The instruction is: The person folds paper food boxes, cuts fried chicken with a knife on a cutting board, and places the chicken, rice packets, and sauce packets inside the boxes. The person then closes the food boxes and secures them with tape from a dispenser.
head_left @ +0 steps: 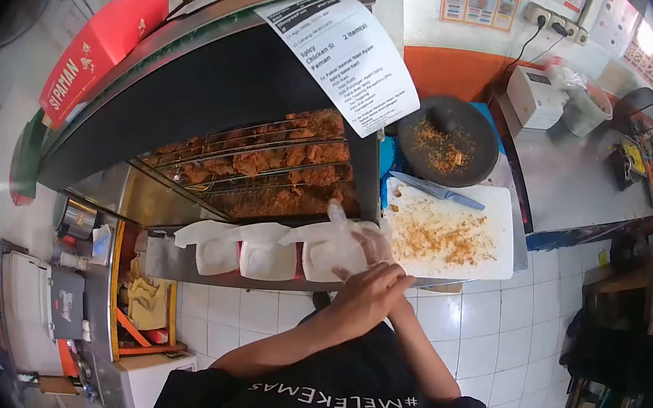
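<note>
My left hand [375,292] crosses over my right wrist, its fingers pinched on the cuff of a clear plastic glove. Inside that thin glove, my right hand [366,245] points forward and left with the fingers apart, though the film blurs their outline. Both hands are above the right-hand one of three open paper boxes with white insides; the left box [217,258], middle box [262,261] and right box [328,262] stand in a row on the counter edge. To the right lies a white cutting board [493,223] strewn with brown crumbs, with a blue-handled knife [437,191] along its far edge.
Fried chicken [267,159] lies on racks in a warming cabinet ahead. A printed receipt [351,62] hangs from its top corner. A dark stone mortar [446,141] with crumbs stands behind the board. A red carton [106,50] sits on the cabinet; a steel counter [571,175] is at right.
</note>
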Available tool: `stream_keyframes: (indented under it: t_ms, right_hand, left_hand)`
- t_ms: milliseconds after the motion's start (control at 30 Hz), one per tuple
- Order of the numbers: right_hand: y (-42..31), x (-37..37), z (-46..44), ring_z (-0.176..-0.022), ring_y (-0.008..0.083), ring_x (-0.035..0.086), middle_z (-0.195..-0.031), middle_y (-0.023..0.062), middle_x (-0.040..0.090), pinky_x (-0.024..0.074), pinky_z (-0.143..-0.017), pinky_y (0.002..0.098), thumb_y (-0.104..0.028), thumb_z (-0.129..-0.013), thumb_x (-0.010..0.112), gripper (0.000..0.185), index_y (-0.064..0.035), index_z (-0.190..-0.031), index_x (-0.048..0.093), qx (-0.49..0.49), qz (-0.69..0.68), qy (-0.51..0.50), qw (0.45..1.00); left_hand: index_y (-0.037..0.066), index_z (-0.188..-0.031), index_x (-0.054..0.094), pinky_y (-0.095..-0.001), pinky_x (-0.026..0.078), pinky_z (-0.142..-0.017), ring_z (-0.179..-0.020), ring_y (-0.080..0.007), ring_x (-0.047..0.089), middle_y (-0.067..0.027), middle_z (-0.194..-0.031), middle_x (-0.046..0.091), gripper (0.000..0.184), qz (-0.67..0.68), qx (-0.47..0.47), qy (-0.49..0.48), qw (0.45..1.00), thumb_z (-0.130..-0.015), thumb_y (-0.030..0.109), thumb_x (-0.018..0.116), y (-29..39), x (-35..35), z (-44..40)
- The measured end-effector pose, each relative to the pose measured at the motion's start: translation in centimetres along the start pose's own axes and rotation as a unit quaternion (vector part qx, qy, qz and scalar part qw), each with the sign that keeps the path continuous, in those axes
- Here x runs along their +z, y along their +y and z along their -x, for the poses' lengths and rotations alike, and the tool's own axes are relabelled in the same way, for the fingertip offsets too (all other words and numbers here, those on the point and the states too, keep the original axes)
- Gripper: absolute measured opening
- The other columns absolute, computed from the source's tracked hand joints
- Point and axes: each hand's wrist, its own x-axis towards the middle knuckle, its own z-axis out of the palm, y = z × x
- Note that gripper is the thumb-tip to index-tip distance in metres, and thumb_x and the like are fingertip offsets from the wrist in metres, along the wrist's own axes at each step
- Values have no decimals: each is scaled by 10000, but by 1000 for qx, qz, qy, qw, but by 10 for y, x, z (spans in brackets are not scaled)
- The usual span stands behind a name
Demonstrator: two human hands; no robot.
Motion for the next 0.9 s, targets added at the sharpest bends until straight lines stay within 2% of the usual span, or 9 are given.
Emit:
stream_keyframes:
  t_ms: [33, 100, 200, 300, 333, 700, 833, 867, 900]
  right_hand:
    - [-5, -2, -15, -1255, 386, 562, -1297, 209, 614, 418, -1077, 456, -198, -848, 719, 487, -39, -1298, 621, 6, 36, -24, 999]
    - [-7, -7, -18, -1439, 371, 392, -1558, 183, 415, 313, -1183, 449, -420, -1020, 531, 630, -87, -1540, 412, 118, -244, -100, 957]
    - [-25, -8, -13, -1531, 302, 263, -1702, 126, 176, 268, -1230, 451, -649, -1055, 291, 787, -148, -1652, 184, 199, -622, -72, 754]
    - [-47, -22, -20, -1519, 345, 279, -1704, 143, 156, 277, -1222, 480, -698, -1026, 299, 840, -173, -1660, 134, 170, -692, -98, 695]
    - [-50, -20, -20, -1502, 466, 269, -1678, 189, 193, 271, -1219, 579, -714, -1016, 296, 861, -166, -1656, 116, 184, -685, -81, 700]
    - [-62, 15, -26, -1517, 436, 238, -1714, 64, 127, 210, -1190, 669, -812, -895, 471, 974, -358, -1651, 57, 165, -660, -19, 732]
    - [-66, 48, -24, -1492, 469, 277, -1716, 59, 112, 287, -1142, 695, -802, -922, 434, 912, -370, -1649, 93, 222, -671, 23, 707]
    - [-70, 59, -27, -1467, 427, 354, -1679, 97, 247, 381, -1116, 633, -666, -974, 529, 822, -280, -1635, 229, 214, -687, 51, 693]
    - [-66, 73, -33, -1453, 409, 382, -1650, 108, 305, 398, -1115, 604, -592, -976, 571, 778, -239, -1608, 287, 182, -543, 42, 819]
  left_hand:
    - [4, -1078, 684, -402, 575, -807, -998, -296, 671, -112, -1066, 635, 223, 6, 4, 19, 1000, -855, 10, 681, 5, -5, 5]
    - [10, -1072, 685, -384, 579, -786, -980, -279, 674, -102, -1067, 625, 224, 16, 10, 56, 998, -852, 40, 718, 15, -21, 18]
    - [33, -1061, 689, -386, 569, -768, -931, -285, 684, -96, -1040, 629, 223, -14, -93, 96, 991, -857, 82, 764, 5, -38, 35]
    - [26, -1066, 694, -403, 563, -783, -930, -299, 684, -107, -1030, 650, 217, -16, -103, 101, 989, -863, 66, 758, -11, -34, 39]
    - [21, -1066, 696, -407, 562, -787, -932, -302, 683, -111, -1027, 657, 214, -11, -96, 103, 990, -864, 60, 755, -15, -33, 41]
    - [12, -942, 713, -404, 564, -740, -834, -290, 701, -99, -938, 677, 82, 148, -27, -80, 985, -874, 57, 725, -30, -42, 74]
    - [26, -957, 733, -415, 563, -747, -834, -286, 707, -98, -947, 692, 89, 247, -39, -105, 963, -896, 89, 723, -60, -53, 107]
    - [35, -1025, 726, -414, 565, -774, -872, -288, 706, -105, -1003, 690, 145, 238, -48, -104, 965, -905, 115, 721, -64, -53, 120]
    - [43, -1093, 718, -414, 567, -801, -909, -290, 706, -112, -1059, 689, 203, 228, -55, -104, 967, -914, 140, 719, -69, -50, 134]
